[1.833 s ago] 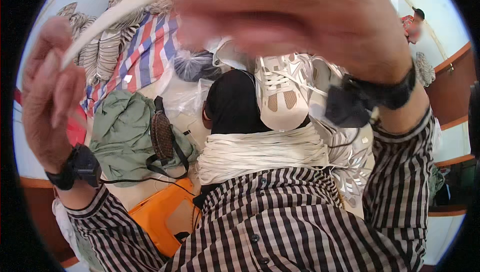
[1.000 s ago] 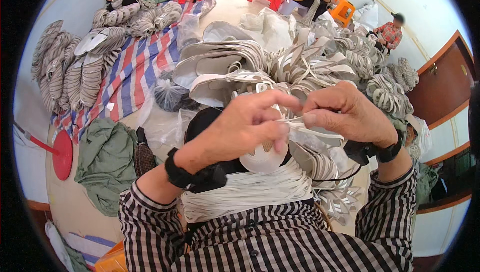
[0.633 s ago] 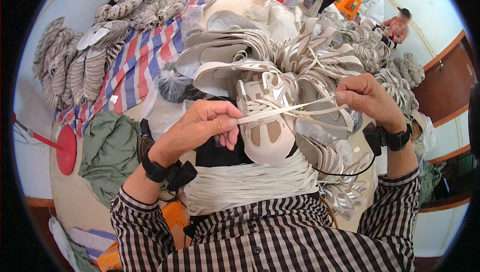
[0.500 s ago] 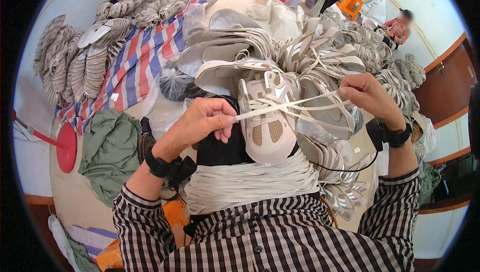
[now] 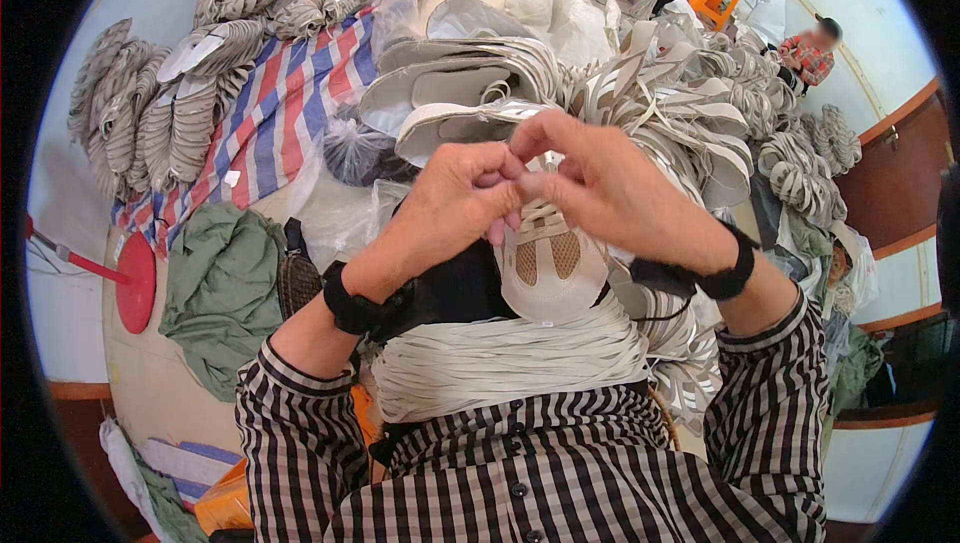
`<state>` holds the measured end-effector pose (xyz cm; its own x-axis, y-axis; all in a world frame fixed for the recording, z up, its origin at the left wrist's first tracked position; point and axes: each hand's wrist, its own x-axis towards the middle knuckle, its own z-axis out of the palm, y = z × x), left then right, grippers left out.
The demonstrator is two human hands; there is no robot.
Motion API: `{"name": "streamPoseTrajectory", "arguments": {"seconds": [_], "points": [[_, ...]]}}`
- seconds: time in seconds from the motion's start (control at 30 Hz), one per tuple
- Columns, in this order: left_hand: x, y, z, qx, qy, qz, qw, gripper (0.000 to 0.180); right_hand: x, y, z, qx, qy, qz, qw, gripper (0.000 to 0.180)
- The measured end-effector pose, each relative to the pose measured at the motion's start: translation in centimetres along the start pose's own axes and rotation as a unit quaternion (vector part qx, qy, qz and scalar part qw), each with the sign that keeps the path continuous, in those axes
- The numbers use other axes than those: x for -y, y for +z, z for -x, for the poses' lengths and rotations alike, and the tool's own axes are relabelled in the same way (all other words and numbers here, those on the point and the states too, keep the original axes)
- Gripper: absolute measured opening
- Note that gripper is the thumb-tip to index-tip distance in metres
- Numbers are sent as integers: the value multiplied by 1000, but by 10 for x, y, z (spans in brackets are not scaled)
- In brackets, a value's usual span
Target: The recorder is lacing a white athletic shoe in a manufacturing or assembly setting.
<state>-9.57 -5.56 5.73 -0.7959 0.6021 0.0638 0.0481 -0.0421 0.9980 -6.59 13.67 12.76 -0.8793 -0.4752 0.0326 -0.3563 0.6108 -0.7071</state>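
A beige-and-white shoe upper (image 5: 555,288) with tan mesh toe panels rests toe toward me above my lap. Over its tongue and eyelets my left hand (image 5: 445,208) and my right hand (image 5: 625,193) meet, fingertips pressed together. Both are closed in a pinch around the cream shoelace, whose ends are mostly hidden by the fingers. Lower lace rows (image 5: 540,221) show just beneath the hands. Across my lap lies a thick bundle of cream laces (image 5: 505,368).
Stacked shoe uppers (image 5: 475,88) stand just beyond, and more lie in piles (image 5: 170,113) on a striped sheet (image 5: 255,108) at left. Green cloth (image 5: 225,293) and a red round base (image 5: 135,283) are left. Other people sit farther off, one in a red checked shirt (image 5: 808,58).
My hands were apart with the lace stretched between them; they have come together over the shoe. The right hand moved left and the left hand moved up and right.
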Motion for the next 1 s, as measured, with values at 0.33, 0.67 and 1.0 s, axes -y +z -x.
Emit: {"name": "streamPoseTrajectory", "arguments": {"seconds": [0.33, 0.67, 1.0], "points": [[8, -4, 2, -2, 10, -46, 999, 6, -37, 3, -19, 125, 69, -197, 970, 18], [13, -11, -1, 27, 39, 1, 999, 15, -38, 2, -22, 131, 20, -89, 987, 25], [56, -11, -25, -127, 177, -246, 944, 17, -55, -3, -7, -89, -74, 246, 962, 10]]}}
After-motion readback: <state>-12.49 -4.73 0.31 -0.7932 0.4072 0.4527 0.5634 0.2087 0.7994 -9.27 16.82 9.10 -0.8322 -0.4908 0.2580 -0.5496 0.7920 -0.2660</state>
